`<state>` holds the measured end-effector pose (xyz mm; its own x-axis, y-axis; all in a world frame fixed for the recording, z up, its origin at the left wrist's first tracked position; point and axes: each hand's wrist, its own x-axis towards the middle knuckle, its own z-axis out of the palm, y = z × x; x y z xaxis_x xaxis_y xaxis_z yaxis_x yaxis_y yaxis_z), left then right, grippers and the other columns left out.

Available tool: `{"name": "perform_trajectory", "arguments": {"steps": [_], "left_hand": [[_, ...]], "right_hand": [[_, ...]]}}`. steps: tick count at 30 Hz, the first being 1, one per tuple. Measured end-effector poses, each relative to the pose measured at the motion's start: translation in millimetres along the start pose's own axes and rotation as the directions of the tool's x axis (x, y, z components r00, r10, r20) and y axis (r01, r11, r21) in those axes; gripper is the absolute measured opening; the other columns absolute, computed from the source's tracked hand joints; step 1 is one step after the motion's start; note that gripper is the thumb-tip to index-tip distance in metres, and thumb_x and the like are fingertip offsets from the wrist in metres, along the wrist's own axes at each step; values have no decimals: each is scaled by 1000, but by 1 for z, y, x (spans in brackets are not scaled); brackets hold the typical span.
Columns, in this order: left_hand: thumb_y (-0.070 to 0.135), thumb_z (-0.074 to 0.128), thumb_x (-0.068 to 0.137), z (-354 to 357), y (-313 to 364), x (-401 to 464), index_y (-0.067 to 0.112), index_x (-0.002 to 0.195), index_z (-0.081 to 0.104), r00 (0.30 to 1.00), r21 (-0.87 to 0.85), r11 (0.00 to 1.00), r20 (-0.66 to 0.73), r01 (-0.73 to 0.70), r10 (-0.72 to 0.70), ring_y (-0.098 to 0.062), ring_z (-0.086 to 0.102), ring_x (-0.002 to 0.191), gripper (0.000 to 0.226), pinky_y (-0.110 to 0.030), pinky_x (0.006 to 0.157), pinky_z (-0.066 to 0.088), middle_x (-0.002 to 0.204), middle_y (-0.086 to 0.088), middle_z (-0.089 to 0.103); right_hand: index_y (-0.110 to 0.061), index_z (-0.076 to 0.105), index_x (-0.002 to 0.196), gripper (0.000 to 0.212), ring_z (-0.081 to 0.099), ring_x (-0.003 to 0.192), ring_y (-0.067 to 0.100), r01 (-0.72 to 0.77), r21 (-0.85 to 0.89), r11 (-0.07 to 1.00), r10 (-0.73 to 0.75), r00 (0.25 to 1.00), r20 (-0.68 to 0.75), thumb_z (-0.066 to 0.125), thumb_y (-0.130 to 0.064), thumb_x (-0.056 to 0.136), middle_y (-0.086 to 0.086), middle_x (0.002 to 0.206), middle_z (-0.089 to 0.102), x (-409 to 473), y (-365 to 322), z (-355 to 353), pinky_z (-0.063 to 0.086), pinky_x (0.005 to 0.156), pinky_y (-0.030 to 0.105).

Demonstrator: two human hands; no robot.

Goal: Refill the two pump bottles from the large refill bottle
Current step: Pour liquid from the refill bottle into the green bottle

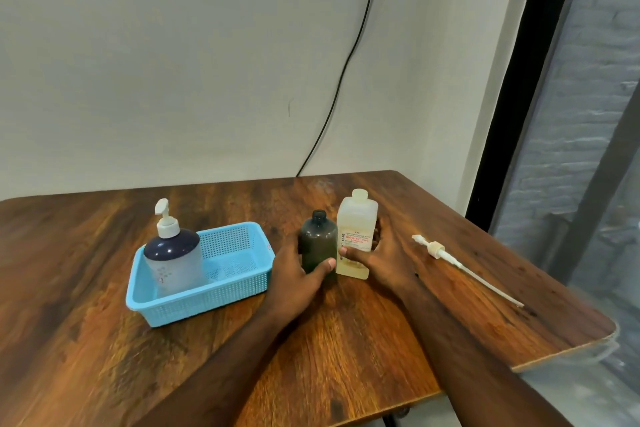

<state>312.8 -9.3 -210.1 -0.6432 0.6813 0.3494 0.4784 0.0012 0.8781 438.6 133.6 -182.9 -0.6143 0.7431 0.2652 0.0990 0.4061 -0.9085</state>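
Observation:
A small dark green bottle (pixel 317 241) with no cap stands upright at the table's middle, and my left hand (pixel 299 276) is wrapped around its lower body. Right beside it stands a pale yellowish rectangular bottle (pixel 356 232) with a printed label and an open neck; my right hand (pixel 382 258) grips its lower half. A large pump bottle (pixel 173 262) with a dark top and white pump head stands inside a blue plastic basket (pixel 221 298) on the left. A white pump head with its long dip tube (pixel 460 265) lies loose on the table to the right.
The wooden table (pixel 104 340) meets a grey wall at the back, with its right edge near a window. A black cable (pixel 346 80) hangs down the wall behind the bottles. The basket's right half holds nothing.

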Motion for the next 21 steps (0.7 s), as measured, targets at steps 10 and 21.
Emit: {"name": "perform_trajectory", "arguments": {"steps": [10,21], "left_hand": [[60,75,72,9,0,28,72,110,40,997,-39,999,-73,-30,27,15,54,108,54,-11,77,49,112,45,50],[41,83,79,1,-4,34,46,136,45,999,-49,999,37,-17,19,17,49,109,69,-7,84,40,121,35,52]], "right_hand": [[-27,30,151,95,48,134,18,43,-56,997,-47,997,-58,88,-31,77,-1,149,47,40,3,4,52,105,44],[-34,30,151,95,48,134,18,120,-106,987,-130,987,-93,86,-46,76,-5,149,47,50,16,9,52,103,50]]}}
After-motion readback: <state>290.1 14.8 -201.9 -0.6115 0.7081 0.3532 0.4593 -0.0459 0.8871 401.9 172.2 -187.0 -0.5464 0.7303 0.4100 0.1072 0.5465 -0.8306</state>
